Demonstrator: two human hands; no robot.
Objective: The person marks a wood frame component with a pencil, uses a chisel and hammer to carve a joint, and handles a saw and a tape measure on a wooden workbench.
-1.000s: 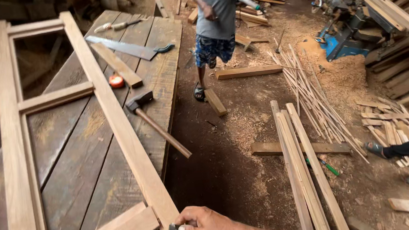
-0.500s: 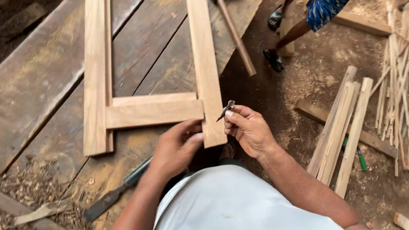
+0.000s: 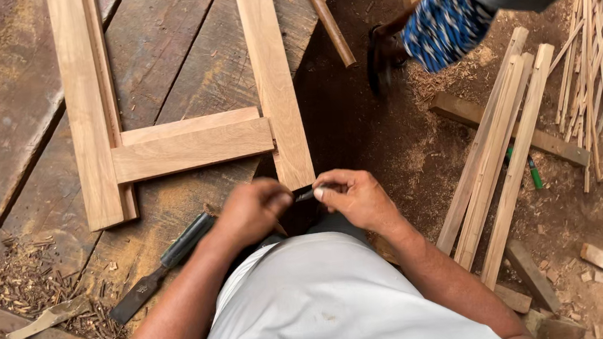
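Both hands meet just below the near end of the pale wooden frame [image 3: 192,148] lying flat on the weathered plank bench [image 3: 10,106]. Left hand [image 3: 253,210] is curled into a loose fist, its fingertips pinched on one end of a small dark metal piece [image 3: 305,194]; right hand [image 3: 357,197] pinches the other end between thumb and forefinger. That small piece sits between the two hands, right at the bottom end of the frame's right upright; what exactly it is cannot be told.

Beside the left forearm a dark-handled chisel [image 3: 158,267] lies on the bench, blade pointing toward a scatter of brown wood shavings [image 3: 31,284]. A round wooden handle [image 3: 326,20] hangs over the bench's edge. On the sawdust-covered dirt floor [image 3: 386,148] to the right lie several long pale wooden slats [image 3: 501,154] and a green marker [image 3: 533,171]. Another person in blue patterned shorts [image 3: 444,25] stands at the top.
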